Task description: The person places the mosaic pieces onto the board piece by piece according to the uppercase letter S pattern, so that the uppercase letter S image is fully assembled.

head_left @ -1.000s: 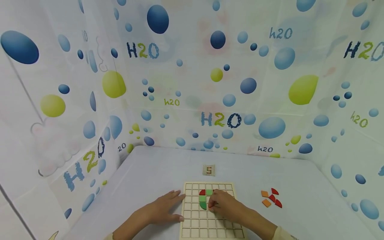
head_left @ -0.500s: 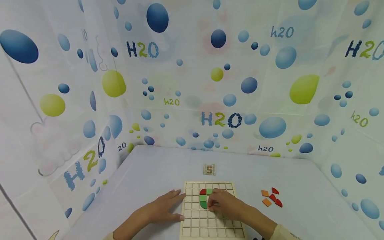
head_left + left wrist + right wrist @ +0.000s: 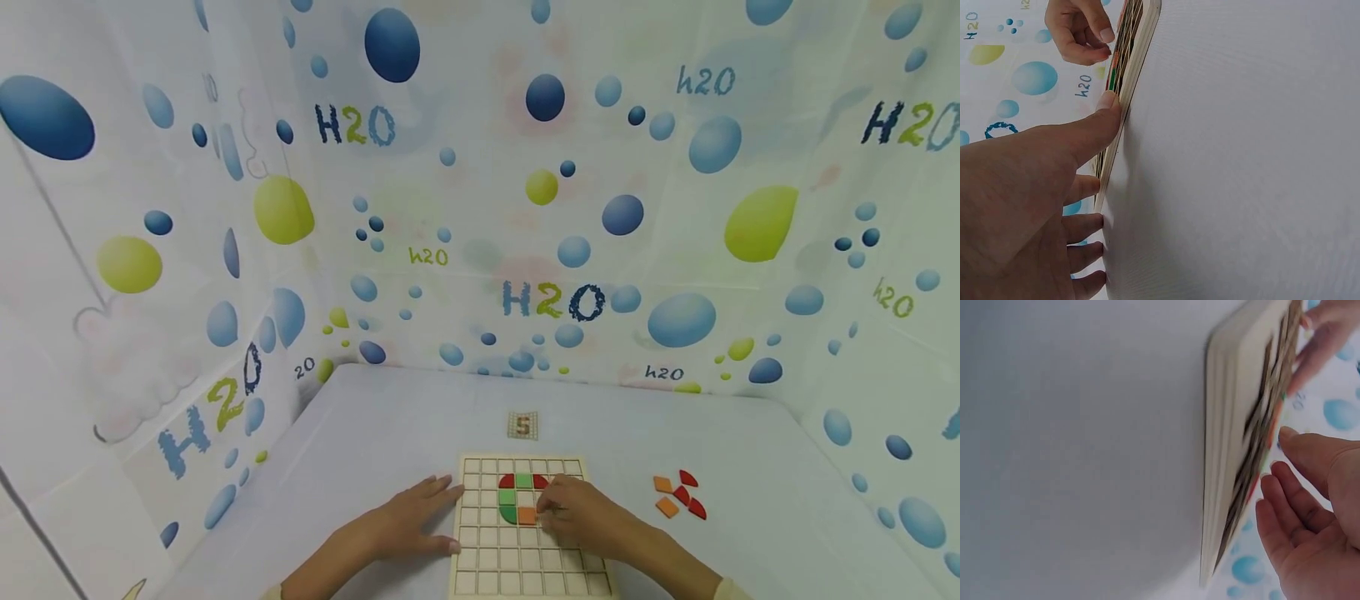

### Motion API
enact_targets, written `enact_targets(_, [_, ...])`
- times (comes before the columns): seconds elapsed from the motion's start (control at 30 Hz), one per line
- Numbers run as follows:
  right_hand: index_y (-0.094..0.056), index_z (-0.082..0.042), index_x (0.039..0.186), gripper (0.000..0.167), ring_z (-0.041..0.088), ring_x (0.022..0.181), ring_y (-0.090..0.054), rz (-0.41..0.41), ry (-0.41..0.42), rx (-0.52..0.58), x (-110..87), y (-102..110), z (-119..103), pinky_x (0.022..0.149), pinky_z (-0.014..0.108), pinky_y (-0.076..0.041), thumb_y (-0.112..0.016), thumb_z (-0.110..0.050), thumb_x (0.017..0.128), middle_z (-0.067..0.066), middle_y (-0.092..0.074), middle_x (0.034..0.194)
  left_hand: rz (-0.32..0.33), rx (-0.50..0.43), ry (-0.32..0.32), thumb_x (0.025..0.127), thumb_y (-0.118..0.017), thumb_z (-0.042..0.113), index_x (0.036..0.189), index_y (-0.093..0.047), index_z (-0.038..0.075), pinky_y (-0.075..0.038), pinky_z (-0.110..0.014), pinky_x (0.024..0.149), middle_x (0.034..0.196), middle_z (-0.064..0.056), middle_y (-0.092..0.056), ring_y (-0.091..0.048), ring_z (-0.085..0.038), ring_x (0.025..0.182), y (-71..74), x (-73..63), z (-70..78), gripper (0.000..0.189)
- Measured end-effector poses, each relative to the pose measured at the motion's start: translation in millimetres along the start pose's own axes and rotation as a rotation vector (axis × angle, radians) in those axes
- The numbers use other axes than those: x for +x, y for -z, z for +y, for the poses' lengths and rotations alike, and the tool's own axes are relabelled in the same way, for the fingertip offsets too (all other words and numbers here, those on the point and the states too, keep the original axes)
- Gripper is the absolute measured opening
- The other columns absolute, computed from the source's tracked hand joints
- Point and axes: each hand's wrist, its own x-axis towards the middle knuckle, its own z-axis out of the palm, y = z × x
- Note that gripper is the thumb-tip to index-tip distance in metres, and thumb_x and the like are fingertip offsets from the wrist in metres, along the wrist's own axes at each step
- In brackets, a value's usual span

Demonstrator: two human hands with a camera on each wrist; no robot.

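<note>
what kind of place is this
Probably a screened-off tabletop workspace, though the wider room is hidden: H2O-printed sheets hang behind and along both sides of a white table, which holds a gridded wooden board and a small pattern card.

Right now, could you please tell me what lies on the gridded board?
Two red pieces, three green pieces and one orange piece show; anything behind the right hand is hidden.

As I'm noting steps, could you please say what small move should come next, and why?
The right hand should probably reach for a loose red piece: it seems empty, an orange square lies in the board, and the S card shows a lower curve the board doesn't.
</note>
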Motion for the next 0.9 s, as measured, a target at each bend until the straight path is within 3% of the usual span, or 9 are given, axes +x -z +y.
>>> enact_targets(0.13, [-0.07,-0.018,0.117,0.015,0.011,0.105,-0.063,0.069,-0.056,0.039,-16.3,16.8,9.6,0.093,0.034,-0.058,-0.071,-0.023,0.103,-0.008,-0.065,0.112,0.001,0.01,-0.003,0.093,-0.071,0.063,0.163,-0.042,0.022,-0.033,-0.067,0.121,0.17,-0.013,-0.036,-0.031,-0.042,0.158,-0.5,-0.6,0.6,0.086])
enact_targets(0.27, [-0.069,-0.012,0.12,0.021,0.02,0.104,-0.067,0.206,-0.067,0.01,-33.5,40.3,26.7,0.091,0.032,-0.06,-0.074,-0.017,0.1,0.0,-0.068,0.113,-0.005,0.012,0.001,0.093,-0.071,0.064,0.163,-0.042,0.022,-0.034,-0.067,0.121,0.17,-0.013,-0.036,-0.031,-0.041,0.158,-0.2,-0.4,1.2,0.086])
enact_targets(0.43, [-0.069,-0.004,0.12,0.026,0.023,0.1,-0.068,0.32,-0.141,-0.014,-55.2,70.2,53.1,0.087,0.032,-0.061,-0.077,-0.013,0.097,0.007,-0.069,0.111,-0.007,0.014,0.008,0.093,-0.071,0.064,0.163,-0.043,0.023,-0.034,-0.067,0.121,0.17,-0.014,-0.036,-0.031,-0.041,0.157,0.6,-0.2,1.7,0.086])
enact_targets(0.7, [-0.066,-0.001,0.124,0.031,0.025,0.104,-0.066,0.289,-0.426,0.003,-83.4,95.8,106.2,0.088,0.041,-0.063,-0.075,-0.017,0.099,0.01,-0.069,0.115,-0.01,-0.002,0.014,0.092,-0.071,0.064,0.162,-0.043,0.023,-0.033,-0.067,0.121,0.17,-0.013,-0.036,-0.031,-0.042,0.157,-0.1,-0.5,0.4,0.086])
enact_targets(0.9, [-0.065,0.0,0.117,0.027,0.028,0.102,-0.065,0.269,-0.521,-0.014,-94.2,102.5,135.3,0.087,0.047,-0.061,-0.074,-0.018,0.099,0.011,-0.069,0.11,-0.012,0.008,0.011,0.092,-0.07,0.067,0.162,-0.043,0.024,-0.034,-0.066,0.121,0.17,-0.012,-0.037,-0.031,-0.042,0.157,-0.9,1.6,-0.6,0.087])
